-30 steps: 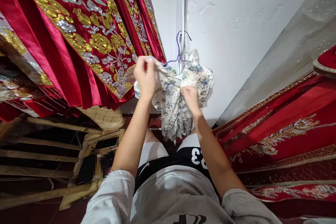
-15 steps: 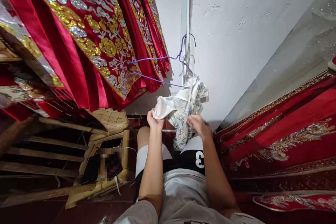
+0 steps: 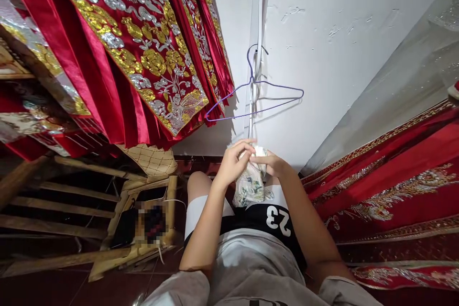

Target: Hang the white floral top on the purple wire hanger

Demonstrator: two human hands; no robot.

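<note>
A white garment with a leafy blue-green print hangs bunched from my hands, just above my lap. My left hand grips its top edge, with thumb and fingers curled together. Facing it, my right hand closes on the same gathered fabric, fingertips close to those of the left. Its exact kind is unclear, since much of the cloth is folded or covered by my fingers. Above them a purple wire hanger hangs bare against the wall.
Red embroidered garments hang at the left, and more red beaded cloth is at the right. A wooden chair stands by my left leg with a blurred item on it. A white strip runs down the wall.
The garment has come off the hanger and down toward my lap. The hanger now hangs free and more level. My hands have moved closer together on the cloth.
</note>
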